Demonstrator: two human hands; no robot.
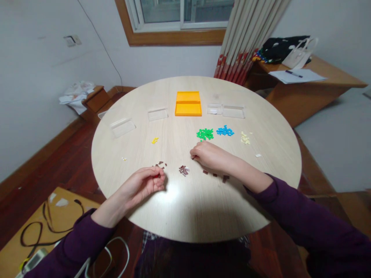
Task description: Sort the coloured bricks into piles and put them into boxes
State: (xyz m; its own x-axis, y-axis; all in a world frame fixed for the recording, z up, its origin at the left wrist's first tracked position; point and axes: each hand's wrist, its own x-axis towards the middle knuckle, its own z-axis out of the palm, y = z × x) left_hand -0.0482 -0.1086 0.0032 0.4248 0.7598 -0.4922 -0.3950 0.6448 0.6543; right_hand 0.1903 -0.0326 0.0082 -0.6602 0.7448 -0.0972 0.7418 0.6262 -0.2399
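My left hand (146,181) hovers palm-up over the near left of the table, fingers curled and the thumb pressed to the index finger. A speck of red shows at that pinch, too small to name. Just beyond it lie small dark brown pieces (161,163), partly covered by the hand. My right hand (209,155) is closed in a pinch close to the tabletop, its fingertips hiding whatever is in them. Between the hands sits a pile of small brown pieces (183,170). Several flat brown pieces (215,175) lie below my right wrist. Green pieces (205,134) are heaped just beyond that hand.
The round table (197,216) also bears blue pieces (225,131), cream pieces (245,138) and yellow pieces (155,140). Along the far side stand an orange open case (188,108) and clear plastic boxes (123,127). A wooden desk (327,75) is at the right.
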